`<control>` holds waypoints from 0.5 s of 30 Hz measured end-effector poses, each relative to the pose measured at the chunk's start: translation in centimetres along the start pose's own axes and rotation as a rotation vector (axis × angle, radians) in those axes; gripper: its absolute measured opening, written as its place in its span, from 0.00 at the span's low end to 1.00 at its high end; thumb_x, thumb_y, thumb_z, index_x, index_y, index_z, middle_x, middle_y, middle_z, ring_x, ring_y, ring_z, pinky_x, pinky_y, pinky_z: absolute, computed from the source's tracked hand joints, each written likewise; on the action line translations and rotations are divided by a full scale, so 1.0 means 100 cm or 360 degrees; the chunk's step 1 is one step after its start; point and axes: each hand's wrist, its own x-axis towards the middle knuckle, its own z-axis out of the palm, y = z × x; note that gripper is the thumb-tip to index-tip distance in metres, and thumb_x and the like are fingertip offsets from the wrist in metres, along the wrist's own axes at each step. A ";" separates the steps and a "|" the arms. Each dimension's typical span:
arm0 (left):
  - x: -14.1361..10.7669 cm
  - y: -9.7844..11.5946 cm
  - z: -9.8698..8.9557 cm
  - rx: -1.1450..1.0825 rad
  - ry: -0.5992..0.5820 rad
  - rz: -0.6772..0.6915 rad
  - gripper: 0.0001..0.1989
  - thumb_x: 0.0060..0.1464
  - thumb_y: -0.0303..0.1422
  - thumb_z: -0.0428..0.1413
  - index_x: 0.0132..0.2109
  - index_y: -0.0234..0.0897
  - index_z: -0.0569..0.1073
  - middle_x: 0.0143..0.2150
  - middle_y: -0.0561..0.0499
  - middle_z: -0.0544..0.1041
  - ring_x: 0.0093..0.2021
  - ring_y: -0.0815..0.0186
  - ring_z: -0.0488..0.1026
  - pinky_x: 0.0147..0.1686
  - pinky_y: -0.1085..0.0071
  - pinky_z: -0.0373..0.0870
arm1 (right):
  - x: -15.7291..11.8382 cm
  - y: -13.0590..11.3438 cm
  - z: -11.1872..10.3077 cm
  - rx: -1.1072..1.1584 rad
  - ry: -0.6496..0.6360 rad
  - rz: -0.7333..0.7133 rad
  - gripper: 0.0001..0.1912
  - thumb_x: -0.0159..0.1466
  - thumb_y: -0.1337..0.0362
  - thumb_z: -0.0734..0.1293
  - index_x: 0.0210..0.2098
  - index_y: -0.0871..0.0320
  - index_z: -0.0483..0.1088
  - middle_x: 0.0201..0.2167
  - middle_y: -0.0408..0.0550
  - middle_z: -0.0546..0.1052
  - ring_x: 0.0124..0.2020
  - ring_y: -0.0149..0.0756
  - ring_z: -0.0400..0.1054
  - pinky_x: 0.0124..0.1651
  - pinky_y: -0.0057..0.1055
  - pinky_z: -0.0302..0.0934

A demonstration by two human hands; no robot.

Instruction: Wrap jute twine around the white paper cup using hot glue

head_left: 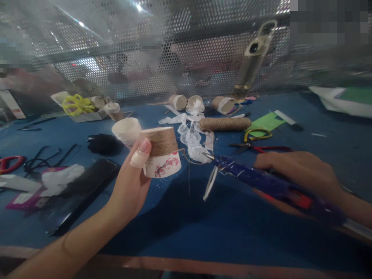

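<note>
My left hand [130,182] grips a paper cup [162,164] with a pink blossom print, held tilted above the table. Brown twine is wound round about half of the cup, and a loose strand runs from it toward the twine roll [225,124]. A bandage or tape wraps my left thumb. On the right, my right hand [299,174] is closed round a blue glue gun [261,180], whose metal tip points left toward the cup, apart from it. White lace [193,139] lies behind the tip. Stacked paper cups [126,130] stand just behind my left hand.
Twine-wrapped cups [178,102] lie at the back of the blue table [180,236]. Yellow-handled scissors [257,135] and green paper [267,123] are at right. A dark phone [84,197], black cord and red-handled scissors [11,164] lie left. A perforated metal screen [186,50] rises behind.
</note>
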 end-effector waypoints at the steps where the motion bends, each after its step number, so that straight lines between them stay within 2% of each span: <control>1: 0.000 0.000 0.000 -0.0013 -0.0016 0.0011 0.17 0.62 0.43 0.57 0.53 0.40 0.79 0.51 0.44 0.80 0.59 0.50 0.73 0.56 0.57 0.74 | 0.000 0.001 -0.001 -0.0069 0.0001 -0.0053 0.05 0.63 0.67 0.59 0.35 0.48 0.62 0.20 0.37 0.70 0.21 0.36 0.61 0.30 0.36 0.50; 5: -0.002 0.000 0.002 -0.0099 -0.0030 0.0071 0.17 0.64 0.40 0.55 0.55 0.39 0.77 0.53 0.44 0.80 0.60 0.52 0.73 0.61 0.55 0.68 | -0.001 0.000 -0.006 -0.0237 -0.0023 -0.0190 0.08 0.60 0.68 0.62 0.36 0.48 0.59 0.20 0.37 0.70 0.20 0.36 0.63 0.28 0.34 0.51; 8: -0.002 -0.001 0.002 -0.0118 -0.0027 0.0048 0.16 0.64 0.40 0.55 0.54 0.38 0.78 0.51 0.44 0.81 0.60 0.53 0.73 0.63 0.55 0.66 | -0.004 0.000 -0.006 -0.0248 -0.0076 -0.0217 0.05 0.63 0.66 0.61 0.35 0.49 0.58 0.21 0.38 0.71 0.21 0.36 0.66 0.29 0.35 0.51; 11: -0.003 -0.001 0.001 -0.0122 -0.0040 0.0032 0.16 0.65 0.40 0.55 0.53 0.37 0.78 0.49 0.45 0.82 0.59 0.53 0.74 0.63 0.56 0.67 | -0.004 0.003 -0.005 -0.0343 -0.0158 -0.0300 0.05 0.65 0.65 0.59 0.33 0.50 0.57 0.22 0.40 0.69 0.23 0.37 0.65 0.30 0.36 0.50; 15: -0.002 -0.001 0.001 -0.0081 -0.0021 0.0082 0.16 0.65 0.41 0.55 0.54 0.39 0.78 0.49 0.47 0.82 0.57 0.56 0.76 0.61 0.57 0.69 | 0.000 0.007 -0.004 -0.0523 -0.0185 -0.0403 0.04 0.63 0.64 0.59 0.32 0.49 0.56 0.23 0.40 0.70 0.22 0.37 0.64 0.27 0.36 0.46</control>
